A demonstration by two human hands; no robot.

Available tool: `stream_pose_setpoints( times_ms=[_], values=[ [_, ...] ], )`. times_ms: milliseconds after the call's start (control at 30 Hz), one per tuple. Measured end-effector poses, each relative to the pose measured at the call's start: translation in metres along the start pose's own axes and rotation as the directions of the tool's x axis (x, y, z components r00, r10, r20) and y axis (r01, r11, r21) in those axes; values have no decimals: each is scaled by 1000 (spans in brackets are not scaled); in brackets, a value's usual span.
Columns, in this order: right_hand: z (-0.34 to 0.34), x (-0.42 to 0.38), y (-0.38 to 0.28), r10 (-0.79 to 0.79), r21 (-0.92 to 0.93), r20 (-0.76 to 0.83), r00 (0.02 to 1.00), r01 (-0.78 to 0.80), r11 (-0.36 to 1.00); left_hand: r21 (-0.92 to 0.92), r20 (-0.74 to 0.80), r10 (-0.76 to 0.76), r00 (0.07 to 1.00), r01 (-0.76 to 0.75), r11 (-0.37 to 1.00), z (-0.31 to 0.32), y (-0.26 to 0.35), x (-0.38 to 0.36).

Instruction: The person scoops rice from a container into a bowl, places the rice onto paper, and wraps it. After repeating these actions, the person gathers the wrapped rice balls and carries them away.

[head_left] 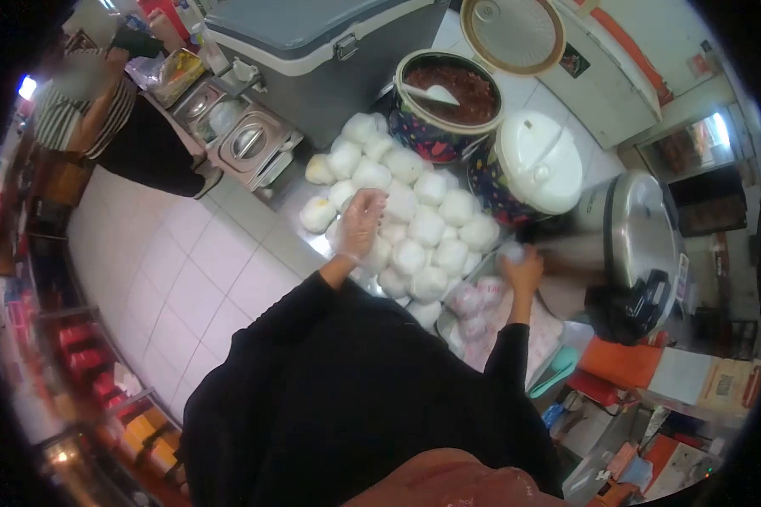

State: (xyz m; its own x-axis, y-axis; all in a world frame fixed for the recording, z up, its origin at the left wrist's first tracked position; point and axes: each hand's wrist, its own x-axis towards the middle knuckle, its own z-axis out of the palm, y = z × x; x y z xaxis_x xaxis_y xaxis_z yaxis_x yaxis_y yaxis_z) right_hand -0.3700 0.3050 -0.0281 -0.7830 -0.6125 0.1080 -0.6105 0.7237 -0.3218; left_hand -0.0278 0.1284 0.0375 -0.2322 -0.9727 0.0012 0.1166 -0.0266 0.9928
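A heap of white rounded lumps point(410, 256), some with yellowish patches, fills a metal tray in front of me. My left hand point(361, 224), in a clear plastic glove, is over the left side of the heap with its fingers loosely extended and no object visible in them. To the right, my right hand point(524, 269) has its fingers around a small whitish piece point(511, 251), too blurred to name. Just below that hand, several wrapped balls with red print point(475, 308) sit in a container beside the tray.
Behind the heap stand a flowered pot of reddish-brown food point(461, 89) with a white scoop and a white-lidded pot point(539, 160). A large cooker point(643, 228) stands at right, a grey cooler point(304, 59) at the back. Another person point(114, 127) stands at far left near steel pans point(249, 144).
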Motion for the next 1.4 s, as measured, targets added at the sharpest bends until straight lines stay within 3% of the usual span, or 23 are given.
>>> stream_pose_setpoints(
  times_ms=[100, 233, 333, 367, 467, 567, 667, 967, 1067, 1100, 1133, 1167, 1233, 1267, 1300, 1333, 1367, 1400],
  values=[
    [4, -5, -34, 47, -85, 53, 998, -42, 996, -111, 36, -68, 997, 72, 991, -10, -17, 26],
    [6, 9, -34, 60, -121, 160, 985, -40, 992, 13, 202, -96, 975, 96, 995, -16, -20, 56],
    [-6, 2, -32, 11, -55, -52, 999, -13, 998, -19, 253, -89, 963, 97, 995, -15, -13, 74],
    [-5, 3, -19, 79, 117, -70, 994, -70, 991, -33, 268, -96, 959, 109, 994, -14, -15, 81],
    [-18, 4, -10, 203, 361, 13, 979, -194, 912, -63, 297, -122, 947, 147, 987, -13, -22, 94],
    [-7, -1, -29, 208, -29, 53, 977, -206, 978, -94, 343, -151, 927, 193, 977, 0, -26, 92],
    [17, -15, -68, 204, -280, 98, 974, -169, 945, -137, 402, -167, 900, 239, 961, 7, -30, 90],
    [23, -6, -77, 335, -143, -156, 929, -357, 923, -183, 380, -194, 904, 279, 943, 3, -43, 110],
    [9, 1, -38, 298, 166, -188, 936, -268, 949, -197, 398, -257, 880, 356, 914, -1, -35, 112],
    [-2, 5, -49, 320, 520, -14, 947, -267, 811, -186, 433, -294, 852, 404, 896, 0, -38, 111],
    [-32, 1, -88, 277, 788, 159, 948, -290, 543, -171, 472, -330, 818, 452, 876, 2, -39, 111],
    [-58, -5, -127, 173, 924, 301, 938, -331, 190, -210, 564, -398, 723, 592, 778, 7, -39, 109],
    [-76, -13, -195, -24, 926, 371, 928, -368, 85, -211, 749, -460, 477, 830, 517, 21, -37, 103],
    [-71, -10, -227, -130, 937, 299, 945, -264, 229, -295, 832, -369, 414, 894, 338, 24, -25, 105],
    [-67, 5, -243, -384, 856, 261, 886, -28, 516, -342, 894, -256, 367, 929, 140, 25, -4, 112],
    [-73, 7, -271, -275, 734, 383, 882, -110, 670, -352, 931, -128, 342, 934, -66, 28, 8, 120],
    [-67, 25, -279, -525, 570, 128, 841, 371, 733, -463, 862, -189, 471, 882, 87, 33, -1, 128],
    [-63, 45, -286, -459, 614, 132, 878, 291, 734, -497, 841, -187, 507, 862, 101, 28, 3, 134]
  ],
)
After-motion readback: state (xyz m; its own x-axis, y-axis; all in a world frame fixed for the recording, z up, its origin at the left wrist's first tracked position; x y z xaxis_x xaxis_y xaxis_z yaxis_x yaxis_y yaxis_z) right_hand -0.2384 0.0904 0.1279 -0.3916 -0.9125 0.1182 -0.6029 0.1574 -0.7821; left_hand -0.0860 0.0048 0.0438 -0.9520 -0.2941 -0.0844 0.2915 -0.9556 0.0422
